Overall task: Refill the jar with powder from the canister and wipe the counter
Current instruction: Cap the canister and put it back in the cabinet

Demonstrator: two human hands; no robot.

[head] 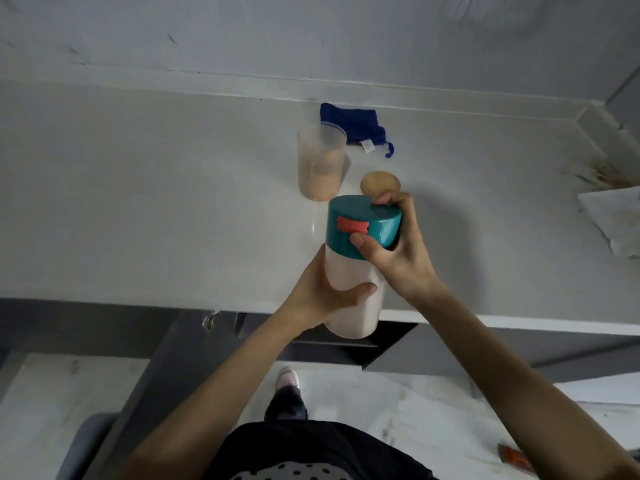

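Fingers [388, 199] of the right hand [398, 251] gripped the canister's teal lid [363, 220], left hand [322, 296] clasping the canister [349, 271]; a sudden release could spill powder over the worktop [156, 202].

my canister [349, 292]: pale pink, teal lid [363, 223], coral tab [352, 225] | cloth [349, 124] at 12 o'clock: royal blue | my shirt [311, 455]: black, grey polka-dot panel
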